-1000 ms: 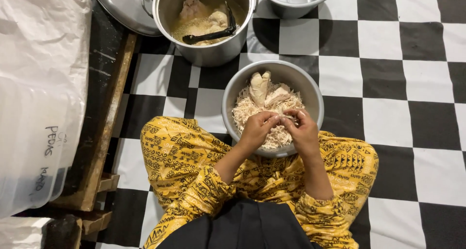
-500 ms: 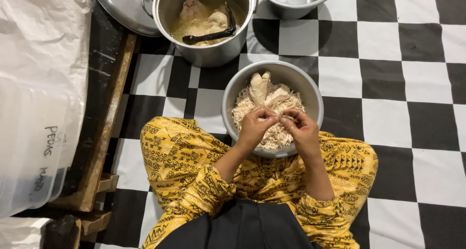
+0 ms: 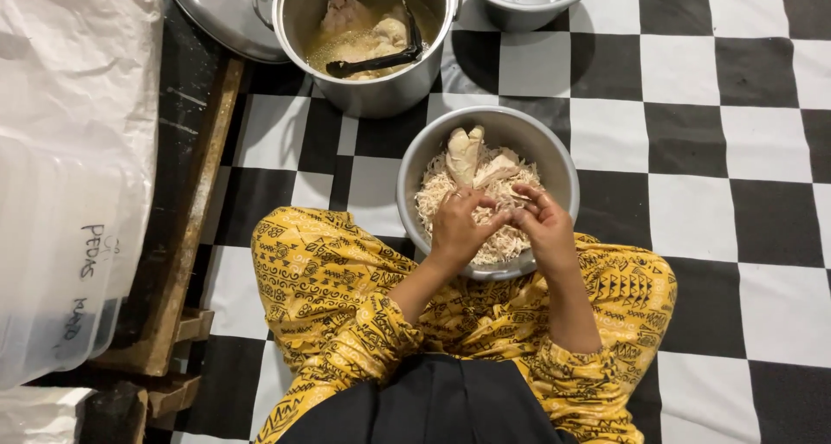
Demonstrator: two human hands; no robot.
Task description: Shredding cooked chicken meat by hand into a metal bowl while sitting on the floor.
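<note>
Two hands over one round metal bowl (image 3: 554,154) of shredded pale meat (image 3: 437,193)
Left hand (image 3: 457,228) and right hand (image 3: 544,228) each pinch meat strands; three metal vessels stand on the checkered floor (image 3: 692,89).

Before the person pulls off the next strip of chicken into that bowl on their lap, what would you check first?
1. Both hands over the bowl: ok; left hand, right hand.
2. Piece pinched between fingertips: cannot tell, too small.
3. Whole chicken pieces left in the bowl: ok.
4. Shredded meat within the rim: ok.
5. Bowl steady against the crossed legs: ok, looks level.
6. Pot of broth close by: ok.
</note>
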